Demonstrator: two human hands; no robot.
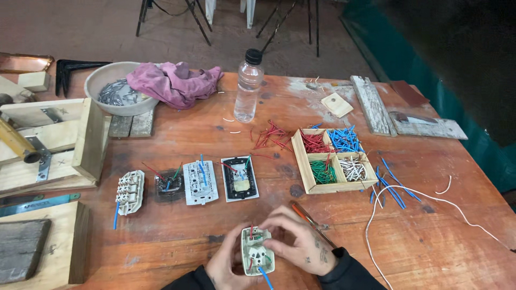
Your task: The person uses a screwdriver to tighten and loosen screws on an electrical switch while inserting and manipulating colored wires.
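Note:
Both my hands hold a small white socket module (257, 252) at the table's near edge. My left hand (226, 260) grips its left side, my right hand (301, 241) its top and right side. Red, green and blue wires stick out of the module. An orange-handled screwdriver (309, 217) lies just beyond my right hand. Further back, a row of switch and socket modules (199, 182) with short wires lies on the red wooden table (177, 231).
A wooden divided tray (309, 174) holds red, blue, green and white wire pieces, with loose red and blue pieces around it. A plastic bottle (248, 86), a bowl of metal parts (113, 91) with a pink cloth, wooden blocks left, a long white wire (408, 190) right.

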